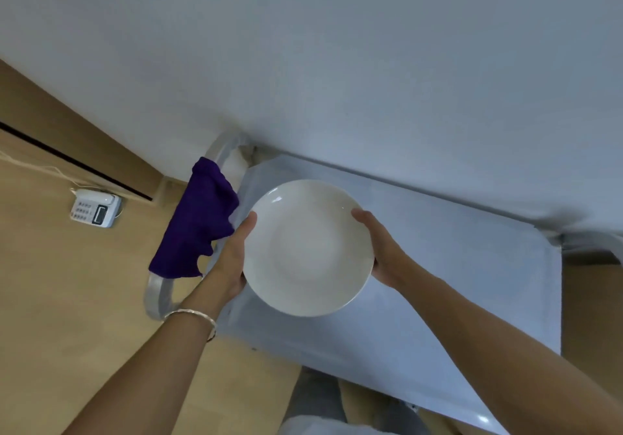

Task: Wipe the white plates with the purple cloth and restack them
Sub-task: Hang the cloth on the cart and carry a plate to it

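A white plate (pixel 308 249) is held face up above the pale grey-blue table (pixel 455 259). My left hand (pixel 234 259) grips its left rim, thumb on top. My right hand (pixel 382 249) grips the right rim the same way. The purple cloth (pixel 195 225) hangs over the curved metal rail (pixel 158 296) at the table's left end, just left of my left hand and apart from it. No other plates show in this view.
A white wall (pixel 337 63) rises right behind the table. On the wooden floor (pixel 67 299) to the left lies a white desk telephone (pixel 96 208) with its cord. A thin bracelet (pixel 192 316) circles my left wrist.
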Available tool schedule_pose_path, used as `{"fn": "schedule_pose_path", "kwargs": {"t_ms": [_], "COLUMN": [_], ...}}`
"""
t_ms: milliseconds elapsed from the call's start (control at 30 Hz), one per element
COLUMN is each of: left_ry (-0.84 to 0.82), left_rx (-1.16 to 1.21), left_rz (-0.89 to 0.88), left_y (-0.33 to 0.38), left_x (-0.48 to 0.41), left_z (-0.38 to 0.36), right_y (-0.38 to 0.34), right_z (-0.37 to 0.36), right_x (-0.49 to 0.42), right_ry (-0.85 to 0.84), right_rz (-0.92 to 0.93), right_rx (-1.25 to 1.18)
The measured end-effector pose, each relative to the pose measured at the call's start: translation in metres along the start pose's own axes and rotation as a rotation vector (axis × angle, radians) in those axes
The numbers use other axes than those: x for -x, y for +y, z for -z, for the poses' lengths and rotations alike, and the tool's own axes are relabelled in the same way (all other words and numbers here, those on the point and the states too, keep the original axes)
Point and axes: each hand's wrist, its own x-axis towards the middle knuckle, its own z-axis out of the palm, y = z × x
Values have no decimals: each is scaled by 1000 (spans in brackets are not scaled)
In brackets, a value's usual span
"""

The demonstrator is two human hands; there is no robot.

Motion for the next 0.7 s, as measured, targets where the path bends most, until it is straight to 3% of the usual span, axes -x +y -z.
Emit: {"fn": "schedule_pose_path", "kwargs": {"t_ms": [400,600,700], "left_ry": [-87,-116,-35], "left_rx": [-10,-102,-291], "left_rz": [83,34,-112], "left_y": [-7,-4,7], "left_x": [-40,-36,-33], "left_z": [22,26,30], "right_y": [22,22,18], "right_z": [-9,-7,-5], "right_x": [-28,-25,-14], "right_ry": [44,16,35], "right_rz": [-15,-17,-11], "right_rx": [-2,108,194]}}
